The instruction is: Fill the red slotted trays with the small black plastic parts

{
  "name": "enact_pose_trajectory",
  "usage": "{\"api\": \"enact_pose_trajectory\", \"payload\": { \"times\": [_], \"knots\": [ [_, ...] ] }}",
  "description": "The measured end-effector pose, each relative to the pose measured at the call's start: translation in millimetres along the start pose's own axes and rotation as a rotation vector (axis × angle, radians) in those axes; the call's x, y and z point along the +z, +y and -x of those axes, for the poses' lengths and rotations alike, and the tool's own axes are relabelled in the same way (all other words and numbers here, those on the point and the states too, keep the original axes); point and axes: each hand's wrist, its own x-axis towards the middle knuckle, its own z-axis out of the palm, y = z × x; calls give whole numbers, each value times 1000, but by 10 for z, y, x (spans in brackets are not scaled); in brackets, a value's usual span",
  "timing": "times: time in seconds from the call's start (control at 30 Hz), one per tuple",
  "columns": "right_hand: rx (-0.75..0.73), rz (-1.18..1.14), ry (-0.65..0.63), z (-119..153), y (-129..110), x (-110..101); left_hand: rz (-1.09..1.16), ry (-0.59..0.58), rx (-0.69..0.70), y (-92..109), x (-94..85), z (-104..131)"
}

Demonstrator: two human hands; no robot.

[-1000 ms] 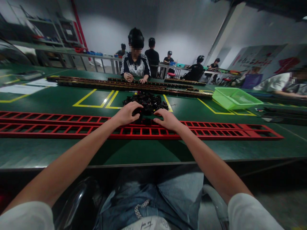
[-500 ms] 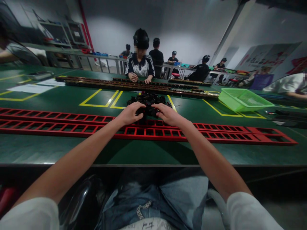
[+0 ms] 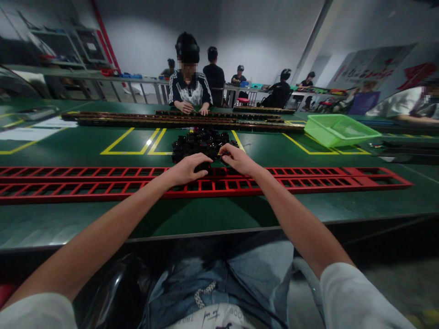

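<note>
A heap of small black parts [image 3: 197, 142] lies on the green table just beyond my hands. My left hand [image 3: 187, 170] is over the red slotted frames, its fingers and thumb curved around a dark part, mostly hidden. At the near right side of the heap, my right hand [image 3: 238, 160] has thumb and fingers closed on a small black part [image 3: 220, 157]; its exact kind is too dark to make out. Two long red ladder-like frames [image 3: 291, 183] lie side by side under my wrists, with dark pieces over their middle.
Long dark rails [image 3: 130, 119] lie across the table beyond the heap. A green plastic basket [image 3: 343, 130] stands at right, papers [image 3: 34, 130] at left. Opposite sits a co-worker [image 3: 190, 89], hands at the rails. Yellow tape lines mark the green table [image 3: 219, 214].
My left hand has drawn slightly nearer and left, away from the heap. My right hand stays by the heap, its fingers more closed. The view has shifted a little.
</note>
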Motion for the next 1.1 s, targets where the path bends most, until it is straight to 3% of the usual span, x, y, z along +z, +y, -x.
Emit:
{"api": "enact_pose_trajectory", "payload": {
  "times": [0.33, 0.57, 1.1],
  "knots": [
    [-48, 15, 44, 9, 60, 26, -5, -41, -20, -15, 97, -53],
    [-52, 3, 80, 6, 100, 11, -28, -3, -13, -75, 77, -46],
    [-108, -62, 42, 46, 27, 8, 10, -43, 14, -46, 98, -48]
  ]
}}
